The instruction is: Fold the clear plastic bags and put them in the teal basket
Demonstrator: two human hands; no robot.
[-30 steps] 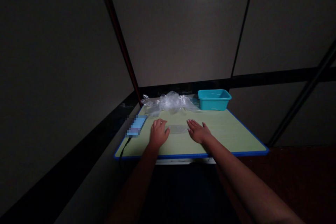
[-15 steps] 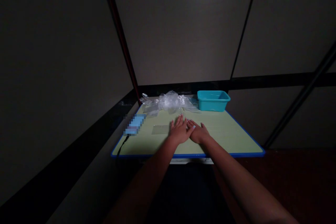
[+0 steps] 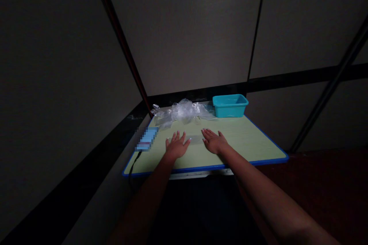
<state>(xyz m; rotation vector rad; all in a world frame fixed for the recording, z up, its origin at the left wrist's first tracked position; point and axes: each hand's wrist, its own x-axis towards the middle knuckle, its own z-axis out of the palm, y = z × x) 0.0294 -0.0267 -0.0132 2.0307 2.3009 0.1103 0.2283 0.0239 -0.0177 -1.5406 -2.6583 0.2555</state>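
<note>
A flat, clear plastic piece [image 3: 196,139] lies on the pale green table [image 3: 244,138], between my two hands. My left hand [image 3: 176,146] rests palm down with its fingers spread, over the left end of the plastic piece. My right hand [image 3: 214,141] is palm down at the right end of the piece, its fingers stretched out and thumb-side fingertips near the plastic. Neither hand grips anything. Behind them, a crumpled heap of clear plastic bags [image 3: 185,111] lies along the back of the table.
A turquoise basket [image 3: 229,111] stands at the back right. On the left edge lies a blurred light-blue object [image 3: 147,139] with a dark cord [image 3: 132,166] hanging over the edge. A wall [image 3: 186,46] rises behind the table.
My left hand has moved left, away from my right hand, and the middle of the plastic piece now shows. The view has tilted slightly.
</note>
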